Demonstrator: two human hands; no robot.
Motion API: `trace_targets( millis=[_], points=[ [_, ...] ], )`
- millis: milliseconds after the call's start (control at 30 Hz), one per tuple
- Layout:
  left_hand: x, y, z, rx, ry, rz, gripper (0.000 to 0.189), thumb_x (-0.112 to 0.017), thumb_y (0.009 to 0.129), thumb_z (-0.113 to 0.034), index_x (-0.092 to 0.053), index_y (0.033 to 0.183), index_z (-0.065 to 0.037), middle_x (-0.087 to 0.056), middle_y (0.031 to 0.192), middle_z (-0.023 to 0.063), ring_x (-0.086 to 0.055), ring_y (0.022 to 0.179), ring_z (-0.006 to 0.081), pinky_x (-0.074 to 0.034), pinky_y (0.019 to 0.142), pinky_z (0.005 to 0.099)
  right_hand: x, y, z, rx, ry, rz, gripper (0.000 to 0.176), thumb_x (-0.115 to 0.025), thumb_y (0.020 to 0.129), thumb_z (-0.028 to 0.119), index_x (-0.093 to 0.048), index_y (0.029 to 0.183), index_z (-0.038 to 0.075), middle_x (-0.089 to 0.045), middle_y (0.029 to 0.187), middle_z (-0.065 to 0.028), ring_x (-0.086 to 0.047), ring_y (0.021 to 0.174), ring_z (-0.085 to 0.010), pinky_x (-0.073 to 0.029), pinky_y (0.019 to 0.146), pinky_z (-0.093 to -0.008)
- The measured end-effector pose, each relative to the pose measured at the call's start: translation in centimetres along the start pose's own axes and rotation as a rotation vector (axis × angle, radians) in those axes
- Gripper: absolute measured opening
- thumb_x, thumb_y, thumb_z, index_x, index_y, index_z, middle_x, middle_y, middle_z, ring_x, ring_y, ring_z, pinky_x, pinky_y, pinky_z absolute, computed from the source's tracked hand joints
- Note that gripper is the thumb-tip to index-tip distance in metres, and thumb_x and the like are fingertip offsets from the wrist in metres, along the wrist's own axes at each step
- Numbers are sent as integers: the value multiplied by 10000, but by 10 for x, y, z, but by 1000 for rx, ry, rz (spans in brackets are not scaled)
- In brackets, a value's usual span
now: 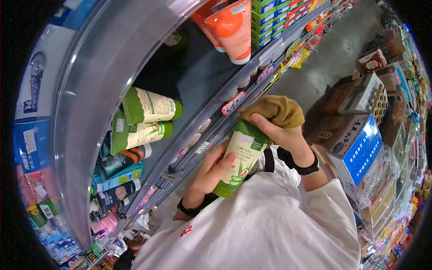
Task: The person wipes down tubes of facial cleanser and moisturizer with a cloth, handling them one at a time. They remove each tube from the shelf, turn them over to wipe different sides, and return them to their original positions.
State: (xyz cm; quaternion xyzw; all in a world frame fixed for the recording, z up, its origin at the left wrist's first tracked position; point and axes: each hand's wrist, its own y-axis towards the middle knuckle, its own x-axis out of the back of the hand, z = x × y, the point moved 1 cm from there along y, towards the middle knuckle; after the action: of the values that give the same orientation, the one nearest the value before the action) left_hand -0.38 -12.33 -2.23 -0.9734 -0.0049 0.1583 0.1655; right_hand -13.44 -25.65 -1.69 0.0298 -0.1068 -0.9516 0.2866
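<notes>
A green and cream aloe vera tube (241,157) is tilted in front of my white shirt. My left hand (210,168) is closed around its lower part, with the thumb across the label. At the tube's upper end, my right hand (282,135) grips a bunched brown cloth (275,111), its thumb pressing on the green tube. The cloth touches that end and partly covers it. To the left, on the shelf, two similar green tubes (150,107) lie close together. Below them are a dark tube with orange markings (123,160) and several other tubes.
A clear plastic shelf edge (198,121) runs diagonally beside my hands. Orange tubes (231,31) stand farther up the shelf, near stacked green boxes (265,22). On the right, a blue and white carton (357,148) and other cardboard boxes sit along the aisle.
</notes>
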Motion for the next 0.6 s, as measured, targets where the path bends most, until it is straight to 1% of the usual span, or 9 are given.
trace_targets(
  millis=[133, 167, 233, 267, 333, 500, 533, 567, 600],
  points=[
    [14, -16, -3, 16, -82, 2, 409, -431, 855, -238, -364, 1161, 26, -526, 957, 78, -519, 792, 105, -424, 680, 231, 16, 1, -12, -147, 176, -393, 106, -587, 757, 81, -608, 767, -22, -607, 706, -20, -534, 613, -60, -441, 576, -203],
    [18, -20, -2, 46, -159, -9, 416, -428, 855, -238, -357, 1167, 28, -526, 969, 80, -522, 804, 107, -424, 690, 231, 20, -5, -16, -205, 195, -374, 160, -569, 776, 114, -588, 869, -15, -606, 794, -43, -550, 689, -81, -448, 632, -222],
    [23, -24, 2, 84, -241, -20, 422, -426, 855, -239, -350, 1172, 29, -526, 981, 83, -525, 816, 109, -425, 700, 232, 19, -17, -24, -233, 620, -276, 334, -482, 814, 206, -476, 1061, -18, -541, 1010, -101, -539, 882, -175, -425, 793, -305],
    [26, -24, 6, 65, -197, -12, 425, -424, 855, -238, -346, 1175, 31, -525, 992, 83, -522, 833, 107, -421, 712, 231, 16, -23, -24, -238, 617, -281, 334, -482, 814, 206, -476, 1061, -18, -541, 1010, -101, -539, 882, -175, -425, 793, -305],
    [29, -26, 9, 50, -154, 0, 429, -423, 854, -237, -343, 1177, 34, -524, 1002, 84, -519, 851, 106, -417, 724, 230, 0, -28, -10, -365, 1188, -199, 419, -444, 817, 266, -420, 1123, -19, -496, 1086, -124, -501, 973, -203, -379, 867, -337],
    [37, -33, 24, 84, -58, 38, 364, -415, 864, -195, -379, 1162, 10, -512, 995, 63, -495, 857, 92, -405, 732, 225, -37, -40, -29, -544, 911, 73, 349, -495, 817, 196, -452, 1096, -9, -547, 1019, -73, -542, 897, -162, -428, 805, -284],
    [38, -34, 26, 86, -61, 39, 364, -415, 864, -195, -379, 1162, 10, -512, 995, 63, -495, 857, 92, -405, 732, 225, -44, -47, -27, -598, 663, 59, 291, -494, 825, 160, -497, 1059, -13, -563, 990, -60, -531, 876, -123, -423, 780, -259],
    [37, -34, 27, 73, -49, 19, 348, -414, 867, -186, -388, 1156, 6, -512, 979, 57, -493, 839, 89, -407, 720, 223, -48, -46, -24, -449, 417, 140, 245, -497, 826, 110, -524, 1029, -24, -573, 967, -47, -516, 856, -91, -417, 755, -235],
    [36, -35, 28, 60, -37, -3, 332, -412, 869, -177, -397, 1149, 1, -511, 962, 50, -491, 821, 86, -409, 708, 220, -52, -46, -23, -414, 410, 122, 248, -501, 824, 105, -520, 1034, -26, -573, 963, -40, -516, 850, -88, -417, 748, -227]
  ],
)
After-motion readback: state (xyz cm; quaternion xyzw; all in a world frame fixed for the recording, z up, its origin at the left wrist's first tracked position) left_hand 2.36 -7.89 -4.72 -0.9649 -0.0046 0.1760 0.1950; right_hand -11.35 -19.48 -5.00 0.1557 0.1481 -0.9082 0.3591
